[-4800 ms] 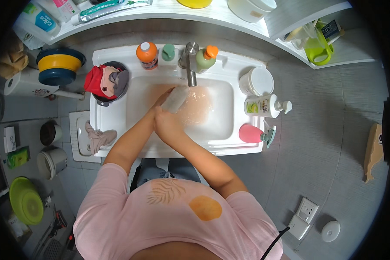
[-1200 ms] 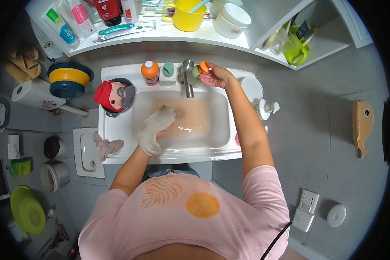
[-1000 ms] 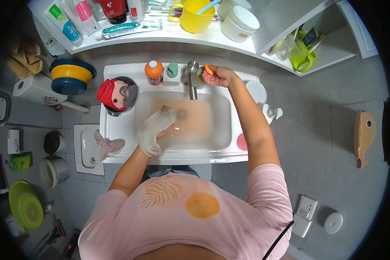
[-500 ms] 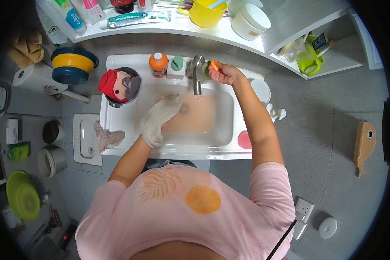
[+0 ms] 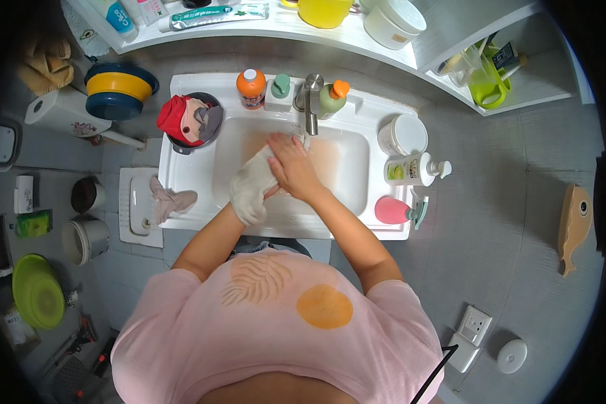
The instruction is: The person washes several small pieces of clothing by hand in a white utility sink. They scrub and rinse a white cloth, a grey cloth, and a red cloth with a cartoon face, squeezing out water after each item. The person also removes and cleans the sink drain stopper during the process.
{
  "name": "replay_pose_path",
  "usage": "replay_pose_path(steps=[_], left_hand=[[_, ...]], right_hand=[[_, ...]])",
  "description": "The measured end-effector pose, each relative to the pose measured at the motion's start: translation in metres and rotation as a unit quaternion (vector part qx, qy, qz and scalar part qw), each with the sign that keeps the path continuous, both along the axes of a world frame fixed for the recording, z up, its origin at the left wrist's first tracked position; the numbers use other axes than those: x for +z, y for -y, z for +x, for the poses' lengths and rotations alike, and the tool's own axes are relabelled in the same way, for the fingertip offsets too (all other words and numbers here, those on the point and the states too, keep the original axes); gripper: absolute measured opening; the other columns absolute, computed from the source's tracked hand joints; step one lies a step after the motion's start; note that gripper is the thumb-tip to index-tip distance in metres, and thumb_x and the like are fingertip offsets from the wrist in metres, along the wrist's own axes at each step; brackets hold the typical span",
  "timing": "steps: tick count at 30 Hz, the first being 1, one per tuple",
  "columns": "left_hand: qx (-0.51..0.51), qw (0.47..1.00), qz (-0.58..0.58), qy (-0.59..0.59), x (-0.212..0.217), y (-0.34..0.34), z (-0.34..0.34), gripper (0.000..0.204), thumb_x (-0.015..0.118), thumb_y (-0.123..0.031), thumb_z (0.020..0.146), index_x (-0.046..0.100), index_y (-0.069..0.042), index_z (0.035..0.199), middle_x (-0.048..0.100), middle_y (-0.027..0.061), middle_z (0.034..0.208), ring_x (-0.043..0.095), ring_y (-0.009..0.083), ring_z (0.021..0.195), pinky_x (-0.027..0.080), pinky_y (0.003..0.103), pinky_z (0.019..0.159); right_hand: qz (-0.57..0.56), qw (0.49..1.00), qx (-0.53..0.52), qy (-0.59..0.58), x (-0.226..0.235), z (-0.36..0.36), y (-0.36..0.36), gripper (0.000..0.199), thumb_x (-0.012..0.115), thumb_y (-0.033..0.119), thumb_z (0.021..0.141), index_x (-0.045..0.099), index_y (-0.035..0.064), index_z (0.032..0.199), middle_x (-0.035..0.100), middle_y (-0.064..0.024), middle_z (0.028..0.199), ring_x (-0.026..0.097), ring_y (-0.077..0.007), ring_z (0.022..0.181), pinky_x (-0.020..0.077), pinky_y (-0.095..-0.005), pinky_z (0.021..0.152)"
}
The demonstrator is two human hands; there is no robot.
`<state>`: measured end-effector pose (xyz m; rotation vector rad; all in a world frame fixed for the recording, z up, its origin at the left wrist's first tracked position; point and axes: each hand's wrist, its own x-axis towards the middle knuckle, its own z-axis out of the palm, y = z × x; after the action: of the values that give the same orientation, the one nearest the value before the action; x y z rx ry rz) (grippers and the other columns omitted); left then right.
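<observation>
One pale wash mitt (image 5: 250, 187) on my left hand (image 5: 254, 182), over white basin (image 5: 188, 176), just below tap (image 5: 310, 111). Left hand inside mitt, fingers hidden; can't tell how far curled. My right hand (image 5: 291, 168) lies flat across mitt's upper end, fingers spread, pressing, not clenched. Basin water tinted orange-brown. Orange bottle (image 5: 251, 88) and green pump bottle (image 5: 331, 98) flank tap. Bowl of red cloth (image 5: 187, 119) at basin's left rim.
</observation>
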<state>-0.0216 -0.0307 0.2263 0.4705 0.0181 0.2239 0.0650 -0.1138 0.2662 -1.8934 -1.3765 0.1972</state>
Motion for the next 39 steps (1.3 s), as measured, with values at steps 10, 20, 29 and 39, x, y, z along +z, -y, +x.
replay_pose_path(steps=[10,20,29,39], left_hand=[[-0.137,0.954,-0.191,-0.185,0.021,-0.008,-0.011,0.054,0.027,-0.049,0.089,0.035,-0.014,0.128,0.032,0.0072,0.135,0.034,0.0208,0.122,0.027,0.038,0.101],[-0.158,0.967,-0.126,-0.154,0.042,0.001,-0.002,0.071,0.022,-0.067,0.081,0.03,-0.018,0.132,0.036,0.0083,0.132,0.04,0.0244,0.118,0.034,0.04,0.096],[-0.174,0.957,-0.142,-0.184,0.066,-0.007,0.0,0.07,0.023,-0.062,0.085,0.037,-0.009,0.128,0.039,0.0094,0.13,0.04,0.0252,0.118,0.033,0.044,0.097],[-0.09,0.972,-0.1,-0.193,0.007,-0.02,0.008,0.062,0.022,-0.051,0.09,0.041,-0.003,0.124,0.05,0.0123,0.119,0.052,0.0261,0.103,0.043,0.039,0.086]], right_hand=[[-0.123,0.987,0.002,0.107,0.004,-0.003,0.004,0.048,0.04,0.032,0.087,0.038,0.0027,0.125,0.036,-0.0155,0.132,0.028,-0.0269,0.126,0.0092,-0.0541,0.101],[-0.146,0.977,-0.055,0.142,-0.002,0.008,0.012,0.041,0.04,0.029,0.088,0.045,0.0034,0.119,0.044,-0.0136,0.124,0.032,-0.0273,0.124,0.0119,-0.0575,0.1],[-0.003,0.965,-0.185,-0.188,-0.029,0.078,0.029,0.029,0.036,0.023,0.091,0.054,0.0042,0.102,0.06,-0.0075,0.095,0.057,-0.024,0.088,0.0419,-0.0401,0.081],[-0.048,0.676,-0.205,-0.706,0.024,0.193,-0.011,0.04,0.049,0.037,0.087,0.05,-0.0038,0.09,0.059,-0.0149,0.08,0.062,-0.0218,0.069,0.0543,-0.0284,0.061]])
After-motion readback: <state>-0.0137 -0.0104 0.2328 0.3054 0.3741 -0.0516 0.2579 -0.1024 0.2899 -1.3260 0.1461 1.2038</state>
